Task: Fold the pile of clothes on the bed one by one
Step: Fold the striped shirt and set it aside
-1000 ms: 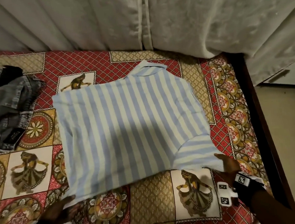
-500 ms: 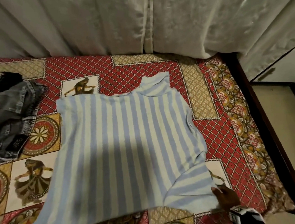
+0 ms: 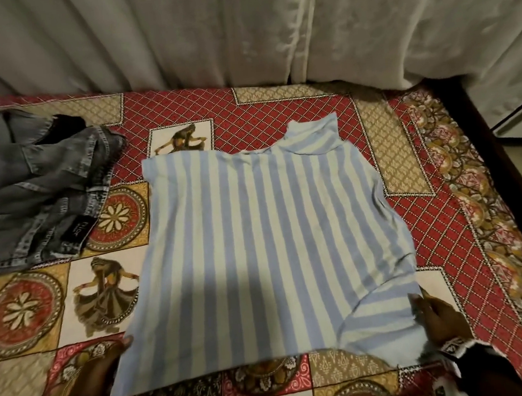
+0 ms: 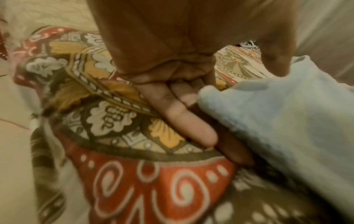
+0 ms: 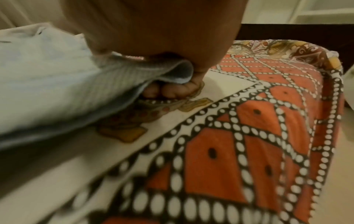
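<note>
While both hands work the near edge, the blue-and-white striped knit shirt [image 3: 270,247] lies spread flat on the red and gold patterned bedspread [image 3: 440,245], collar toward the white curtain [image 3: 238,29]. From the head view, the left hand [image 3: 110,362] sits at the near left hem corner and the right hand [image 3: 434,318] at the near right sleeve.

Left wrist view: fingers [image 4: 178,115] extend under the pale cloth [image 4: 277,121] with the thumb above it, a loose pinch on the hem.

Right wrist view: fingers [image 5: 168,89] curl tight beneath the ribbed sleeve edge [image 5: 134,72], thumb on top, pinching it.

Judgement: the shirt is being squared before the first fold. Best done by pulling both corners taut and even, smoothing the rumpled right side, then turning the sleeve inward along a stripe.

Nearby: a heap of grey-blue denim jeans [image 3: 32,192] waits at far left, clear of the shirt. The bed's dark right edge [image 3: 502,157] is near; the sleeve could slip over it.
</note>
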